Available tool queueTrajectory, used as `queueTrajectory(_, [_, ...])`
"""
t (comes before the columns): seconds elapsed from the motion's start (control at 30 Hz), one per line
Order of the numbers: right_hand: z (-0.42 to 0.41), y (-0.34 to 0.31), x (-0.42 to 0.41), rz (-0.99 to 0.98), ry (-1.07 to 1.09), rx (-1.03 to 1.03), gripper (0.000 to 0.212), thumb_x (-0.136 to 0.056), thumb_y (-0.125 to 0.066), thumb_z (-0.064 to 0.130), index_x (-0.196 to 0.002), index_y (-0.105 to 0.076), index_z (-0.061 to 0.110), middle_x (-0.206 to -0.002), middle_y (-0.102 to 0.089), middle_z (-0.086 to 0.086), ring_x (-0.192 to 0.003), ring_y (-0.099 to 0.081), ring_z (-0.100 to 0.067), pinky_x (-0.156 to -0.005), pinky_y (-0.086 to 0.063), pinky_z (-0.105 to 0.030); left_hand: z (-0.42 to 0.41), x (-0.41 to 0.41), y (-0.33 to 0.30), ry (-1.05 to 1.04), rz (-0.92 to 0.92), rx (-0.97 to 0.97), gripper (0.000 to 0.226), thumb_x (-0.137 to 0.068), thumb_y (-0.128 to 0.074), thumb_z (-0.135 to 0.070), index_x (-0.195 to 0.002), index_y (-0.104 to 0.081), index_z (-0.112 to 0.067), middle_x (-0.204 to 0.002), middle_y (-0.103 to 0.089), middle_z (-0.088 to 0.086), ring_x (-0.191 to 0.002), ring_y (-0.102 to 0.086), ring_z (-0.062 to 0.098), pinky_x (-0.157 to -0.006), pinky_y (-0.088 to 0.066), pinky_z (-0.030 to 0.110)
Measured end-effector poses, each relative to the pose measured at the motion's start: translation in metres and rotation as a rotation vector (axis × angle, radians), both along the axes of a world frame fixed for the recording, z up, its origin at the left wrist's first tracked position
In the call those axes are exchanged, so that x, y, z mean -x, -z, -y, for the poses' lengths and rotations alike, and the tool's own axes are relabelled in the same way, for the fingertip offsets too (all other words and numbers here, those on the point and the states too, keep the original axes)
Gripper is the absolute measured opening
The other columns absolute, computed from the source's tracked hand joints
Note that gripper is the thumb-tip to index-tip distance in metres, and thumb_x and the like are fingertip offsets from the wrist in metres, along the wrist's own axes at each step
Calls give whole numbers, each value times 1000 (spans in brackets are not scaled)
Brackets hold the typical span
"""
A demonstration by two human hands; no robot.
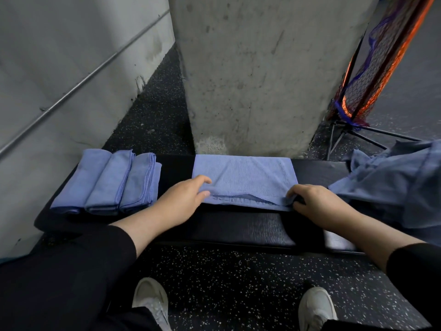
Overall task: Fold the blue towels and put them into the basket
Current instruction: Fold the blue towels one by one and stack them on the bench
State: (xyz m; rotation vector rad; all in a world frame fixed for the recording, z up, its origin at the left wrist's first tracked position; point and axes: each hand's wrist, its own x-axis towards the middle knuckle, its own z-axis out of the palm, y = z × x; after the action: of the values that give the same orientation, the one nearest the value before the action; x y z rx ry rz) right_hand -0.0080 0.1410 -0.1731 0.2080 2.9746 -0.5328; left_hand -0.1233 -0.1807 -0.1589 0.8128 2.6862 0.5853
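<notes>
- The step in hand looks like folding: a blue terry-cloth towel (244, 179) lies flat, already doubled, on the black padded tabletop (262, 228), in front of a grey concrete pillar (257, 68)
- The left hand (183, 201) pinches the towel's near-left corner, thumb under the edge and fingers (202, 180) on top; the right hand (317, 204) has its fingers curled round the near-right corner
- The towel's long axis runs left to right across the tabletop; the open layered edge faces the person and the far edge sits toward the pillar
- The next move probably calls for lifting the near edge and carrying it to the far edge, both corners kept level, or bringing one end over the other to match the finished ones
- Three folded blue towels (107, 182) sit side by side at the left end, long axes pointing away from the person
- A loose heap of unfolded blue towels (393, 182) lies at the right end
- No basket can be made out for certain; an orange and black mesh thing (372, 75) stands far right
</notes>
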Motion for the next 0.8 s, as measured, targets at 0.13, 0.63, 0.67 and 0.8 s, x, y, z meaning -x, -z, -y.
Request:
queueTrajectory(0.13, [-5,-1,0,-19,82,102,11,-90,-64,19,-95,-69,28,-90,-73,7,-86,-66,-16,-81,-50,-32,4,15,-7,67,-28,107,45,-96,-62,-19,-140,-49,-22,-121,-57,1,-111,-52,16,-86,-38,26])
queueTrajectory(0.63, [-16,-21,-2,68,-22,131,32,-104,-46,38,-80,-48,15,-74,-58,0,-76,-56,-23,-77,-46,-40,9,22,-21,-11,74,-64,40,-103,-49,-39,-73,-37,-15,-73,-39,-2,-66,-36,12,-64,-32,33])
queueTrajectory(0.67, [-15,-23,-3,89,-24,122,33,-104,-45,38,-80,-48,14,-73,-57,0,-74,-55,-21,-74,-44,-38,10,21,-21,9,53,-39,43,-99,-56,-43,-74,-37,-14,-74,-39,-3,-66,-35,12,-64,-33,33])
queueTrajectory(0.8, [-7,-35,-14,182,-31,92,35,-105,-45,36,-81,-50,12,-73,-56,2,-68,-48,-12,-69,-37,-30,19,14,-21,95,18,-45,48,-85,-76,-44,-82,-46,-7,-82,-51,1,-72,-44,13,-70,-42,38])
